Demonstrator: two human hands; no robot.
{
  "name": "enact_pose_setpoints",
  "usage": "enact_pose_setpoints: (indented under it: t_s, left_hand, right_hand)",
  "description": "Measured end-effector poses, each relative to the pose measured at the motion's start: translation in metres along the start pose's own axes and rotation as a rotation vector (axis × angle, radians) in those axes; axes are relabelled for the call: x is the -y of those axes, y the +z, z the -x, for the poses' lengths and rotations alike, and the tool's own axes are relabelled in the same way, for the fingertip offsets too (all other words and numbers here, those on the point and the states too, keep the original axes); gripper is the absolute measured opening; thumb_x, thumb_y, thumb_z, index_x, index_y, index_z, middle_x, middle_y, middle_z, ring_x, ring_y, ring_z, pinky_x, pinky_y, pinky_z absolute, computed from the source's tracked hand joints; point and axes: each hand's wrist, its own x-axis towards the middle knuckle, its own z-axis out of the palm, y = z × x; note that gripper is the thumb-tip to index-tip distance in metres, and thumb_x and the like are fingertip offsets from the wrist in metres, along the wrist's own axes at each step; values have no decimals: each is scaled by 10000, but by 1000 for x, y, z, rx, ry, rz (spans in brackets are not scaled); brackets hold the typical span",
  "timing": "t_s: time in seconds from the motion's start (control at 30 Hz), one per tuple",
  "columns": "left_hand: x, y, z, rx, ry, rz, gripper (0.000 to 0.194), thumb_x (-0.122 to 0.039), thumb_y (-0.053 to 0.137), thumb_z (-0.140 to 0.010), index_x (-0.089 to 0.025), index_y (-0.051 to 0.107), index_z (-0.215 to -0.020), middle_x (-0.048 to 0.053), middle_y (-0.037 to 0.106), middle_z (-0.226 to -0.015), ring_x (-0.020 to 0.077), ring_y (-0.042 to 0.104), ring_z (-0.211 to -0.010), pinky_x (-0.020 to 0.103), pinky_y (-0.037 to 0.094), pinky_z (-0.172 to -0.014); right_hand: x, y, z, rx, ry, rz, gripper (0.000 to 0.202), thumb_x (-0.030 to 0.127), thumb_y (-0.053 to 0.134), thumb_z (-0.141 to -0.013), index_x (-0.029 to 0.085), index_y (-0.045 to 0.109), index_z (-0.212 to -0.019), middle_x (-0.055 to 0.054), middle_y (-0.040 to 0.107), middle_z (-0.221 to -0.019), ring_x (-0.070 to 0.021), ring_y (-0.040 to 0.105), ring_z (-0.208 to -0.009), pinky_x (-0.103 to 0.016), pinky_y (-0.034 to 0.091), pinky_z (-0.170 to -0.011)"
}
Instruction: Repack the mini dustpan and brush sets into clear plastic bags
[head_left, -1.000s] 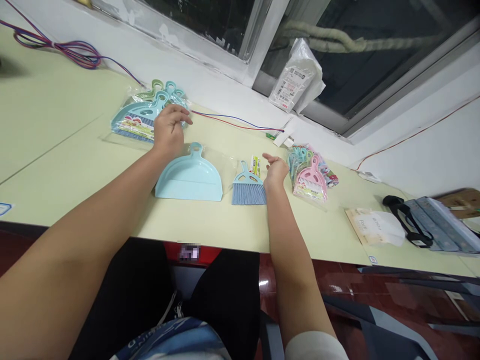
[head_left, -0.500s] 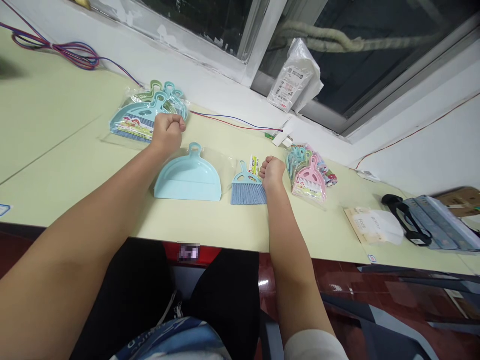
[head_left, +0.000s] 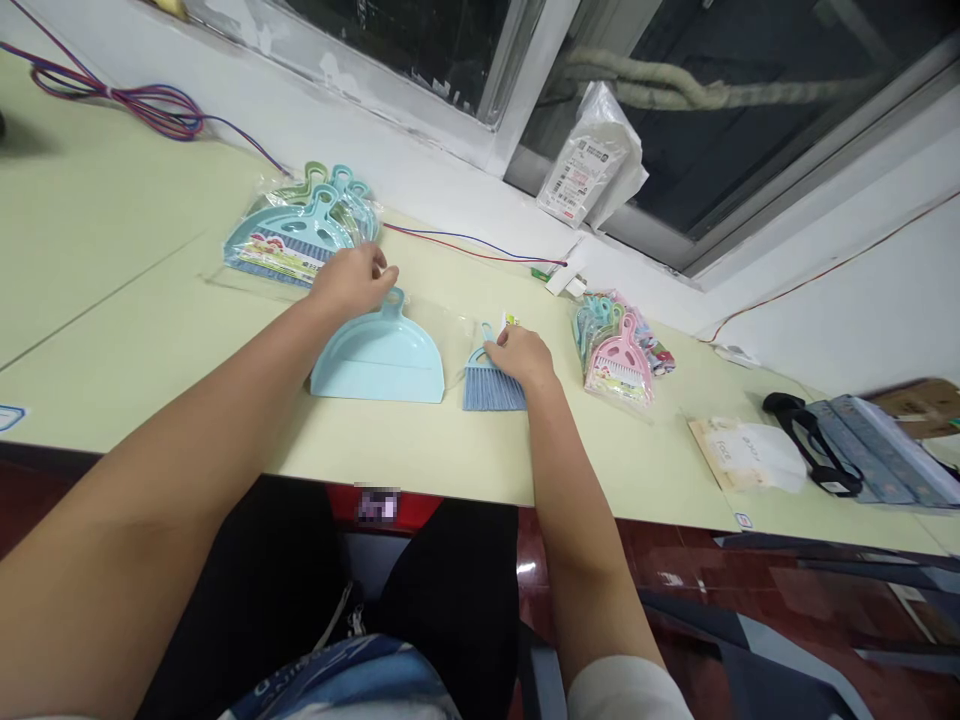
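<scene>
A light-blue dustpan (head_left: 379,360) lies on the table, its looped handle pointing away from me. My left hand (head_left: 354,282) hovers at that handle, loosely open, thumb and fingers apart. To the right lies a small light-blue hand brush (head_left: 491,388) with grey-blue bristles. Over its upper right part is my right hand (head_left: 523,355), thumb and fingers bent but apart at the brush's handle; whether they touch it is hard to see. A yellow-green label (head_left: 510,319) shows just behind this hand. Clear plastic film lies beneath the dustpan and brush.
Bagged dustpan sets (head_left: 289,235) lie at the back left, and smaller bagged sets, a pink one (head_left: 621,360) in front, to the right. Coiled wires (head_left: 154,108) rest along the wall. Farther right are a face-towel pack (head_left: 746,452) and a black strap (head_left: 814,440). A plastic package (head_left: 589,165) leans on the window.
Both hands have loosened from fists. My left hand has moved slightly right and down to the dustpan's handle; my right hand has shifted left over the brush.
</scene>
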Motion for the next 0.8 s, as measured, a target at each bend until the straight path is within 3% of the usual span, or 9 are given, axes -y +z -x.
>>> enact_pose_setpoints:
  t_s: [0.17,0.47,0.63,0.8]
  left_hand:
    - [-3,-3,0,107,-44,-191,349,-482,688,-815,-225,736,-1046,173,748,-1014,416,662,-1098,485,496,-863]
    - [1,3,0,139,-31,-170,434,-428,733,-751,-228,733,-1136,164,759,-1036,408,638,-1163,479,494,-912]
    - [5,7,-4,166,-18,-135,297,-382,705,-758,-220,785,-994,152,773,-1034,373,663,-1099,445,499,-913]
    - [3,1,-8,144,-43,-114,281,-339,576,-854,-178,792,-935,134,757,-999,329,669,-1035,413,480,-927]
  right_hand:
    - [9,-1,4,36,-10,102,225,412,596,-886,226,674,-987,-114,744,-1045,-313,685,-1003,-402,525,-828]
    - [17,-4,11,51,-34,129,331,374,665,-823,184,684,-1093,-159,743,-1078,-343,702,-1041,-425,542,-855]
    - [23,0,12,-9,44,75,304,379,711,-766,182,680,-995,-161,748,-1053,-343,708,-1024,-421,550,-857]
    - [22,-12,14,-205,60,-30,269,368,694,-754,208,646,-965,-115,747,-959,-321,703,-996,-417,541,-890]
